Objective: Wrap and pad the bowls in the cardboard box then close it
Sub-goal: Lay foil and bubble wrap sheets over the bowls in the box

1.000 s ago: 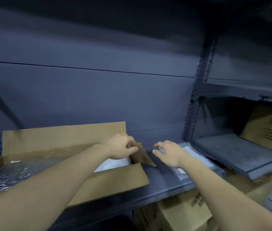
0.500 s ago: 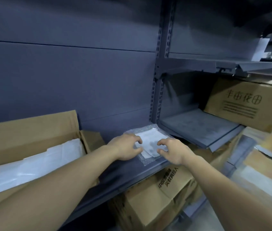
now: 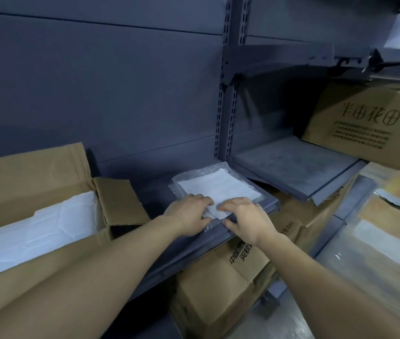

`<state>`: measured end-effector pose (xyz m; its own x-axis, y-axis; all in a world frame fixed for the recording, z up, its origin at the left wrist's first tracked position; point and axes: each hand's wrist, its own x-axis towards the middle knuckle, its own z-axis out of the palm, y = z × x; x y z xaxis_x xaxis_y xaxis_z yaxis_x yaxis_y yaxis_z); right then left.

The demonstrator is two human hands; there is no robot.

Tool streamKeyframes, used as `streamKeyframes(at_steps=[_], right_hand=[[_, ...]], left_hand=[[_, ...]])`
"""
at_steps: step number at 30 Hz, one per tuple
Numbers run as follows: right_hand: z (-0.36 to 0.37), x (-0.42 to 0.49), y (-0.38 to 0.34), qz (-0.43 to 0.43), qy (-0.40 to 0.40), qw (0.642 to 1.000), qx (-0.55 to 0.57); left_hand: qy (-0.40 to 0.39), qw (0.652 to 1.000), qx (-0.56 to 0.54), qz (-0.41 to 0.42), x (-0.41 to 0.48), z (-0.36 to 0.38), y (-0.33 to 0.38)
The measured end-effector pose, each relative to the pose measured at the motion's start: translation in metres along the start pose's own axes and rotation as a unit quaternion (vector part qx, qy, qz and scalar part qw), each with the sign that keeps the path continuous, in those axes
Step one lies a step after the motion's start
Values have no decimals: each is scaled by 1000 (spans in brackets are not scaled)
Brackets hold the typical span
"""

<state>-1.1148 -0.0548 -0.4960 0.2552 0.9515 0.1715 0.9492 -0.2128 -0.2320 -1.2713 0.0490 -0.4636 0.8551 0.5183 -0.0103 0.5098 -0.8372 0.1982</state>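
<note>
An open cardboard box sits on the grey shelf at the left, its flaps up and white padding lying inside; no bowl shows. To its right, a stack of white foam sheets lies on bubble wrap near the shelf's front edge. My left hand and my right hand both rest on the near corner of the stack, fingers pinching the top white sheet, whose corner is lifted slightly.
The grey shelf has a metal upright behind the sheets. A tilted grey board lies to the right, with a printed carton behind it. More cartons stand under the shelf.
My view swung right, away from the box. Both hands left the box flap, reached the sheet stack and took hold of the top sheet's near corner.
</note>
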Motion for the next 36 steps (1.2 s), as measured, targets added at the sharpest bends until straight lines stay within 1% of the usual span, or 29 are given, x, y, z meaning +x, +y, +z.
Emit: streamKeyframes(at_steps=[6, 9, 13, 15, 20, 22, 24, 27, 29, 32, 34, 36], right_hand=[[-6, 0, 0, -9, 13, 1000, 20], [-16, -2, -5, -8, 53, 998, 30], [-38, -2, -16, -26, 141, 989, 44], [-51, -2, -24, -36, 182, 982, 44], [-77, -6, -41, -59, 250, 966, 42], [-84, -9, -41, -38, 267, 962, 33], [-90, -14, -41, 4, 282, 958, 45], [-95, -20, -46, 56, 303, 946, 96], [-99, -24, -54, 70, 312, 932, 168], [-105, -28, -72, 97, 307, 890, 323], [-107, -27, -83, 107, 294, 863, 396], [-107, -26, -96, 103, 272, 863, 414]], left_hand=[[-17, 999, -43, -12, 2, 4, -3], [-2, 999, -39, -16, 0, -2, -1], [84, 996, 9, -2, -4, -18, 4], [119, 993, 8, -5, -7, -27, 7], [234, 969, -74, -21, -20, -50, 10], [264, 957, -120, -17, -25, -57, 9], [297, 934, -199, -12, -33, -67, 9], [336, 894, -295, -8, -47, -82, 12], [342, 879, -332, -15, -57, -93, 13], [346, 856, -383, -36, -70, -104, 6], [348, 844, -407, -39, -81, -111, -1], [352, 834, -422, -44, -94, -119, -9]])
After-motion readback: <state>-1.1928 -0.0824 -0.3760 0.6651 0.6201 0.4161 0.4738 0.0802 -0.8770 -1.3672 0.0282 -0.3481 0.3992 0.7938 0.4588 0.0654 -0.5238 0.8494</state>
